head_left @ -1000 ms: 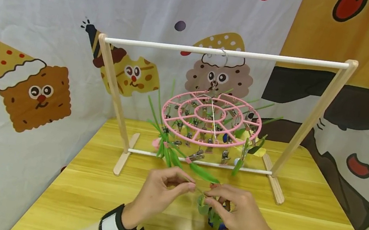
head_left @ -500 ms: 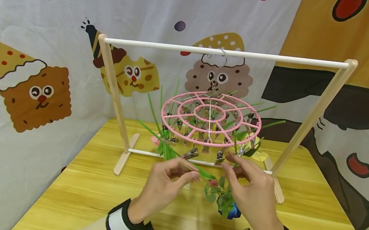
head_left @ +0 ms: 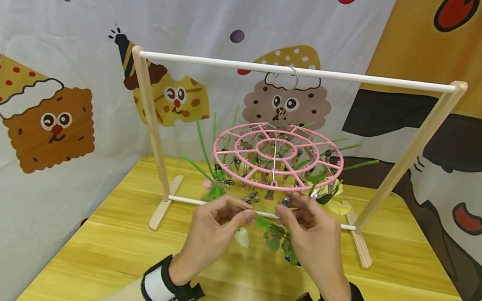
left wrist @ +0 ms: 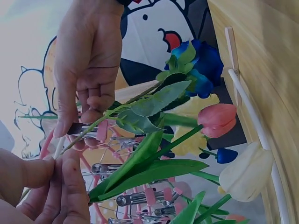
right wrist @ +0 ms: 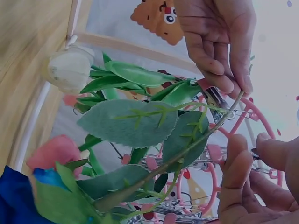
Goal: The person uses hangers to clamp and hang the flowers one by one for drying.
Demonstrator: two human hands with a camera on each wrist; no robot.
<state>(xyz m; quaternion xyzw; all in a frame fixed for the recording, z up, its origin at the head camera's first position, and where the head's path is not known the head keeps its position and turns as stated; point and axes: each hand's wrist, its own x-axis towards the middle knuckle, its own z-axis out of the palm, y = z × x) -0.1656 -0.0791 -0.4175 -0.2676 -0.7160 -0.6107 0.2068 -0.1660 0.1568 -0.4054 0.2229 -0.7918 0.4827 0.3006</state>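
Observation:
My left hand [head_left: 211, 231] pinches the thin stem of an artificial blue rose [left wrist: 203, 67]; the bloom hangs downward. In the right wrist view, the stem [right wrist: 201, 140] runs from those fingertips past grey-green leaves [right wrist: 133, 123] to the blue bloom. My right hand [head_left: 319, 236] pinches a metal clip [left wrist: 86, 131] with pink tips, near the front rim of a round pink clip hanger [head_left: 259, 182]. The stem passes close by that clip; whether its jaws are parted is hard to tell. A pink tulip [left wrist: 217, 120] and a white tulip [left wrist: 247, 172] hang head-down close by.
The hanger hangs by a hook from a white rod [head_left: 216, 62] on a wooden stand [head_left: 150, 107], above a wood-grain table [head_left: 115, 256]. More metal clips [left wrist: 128, 199] and a yellow flower [head_left: 338, 205] hang around it. A cartoon-print cloth [head_left: 187, 4] covers the wall behind.
Both hands have moved up and forward to the hanger, the left carrying the blue rose. The right hand has left the flower stem and taken hold of a clip. The hanger has turned slightly.

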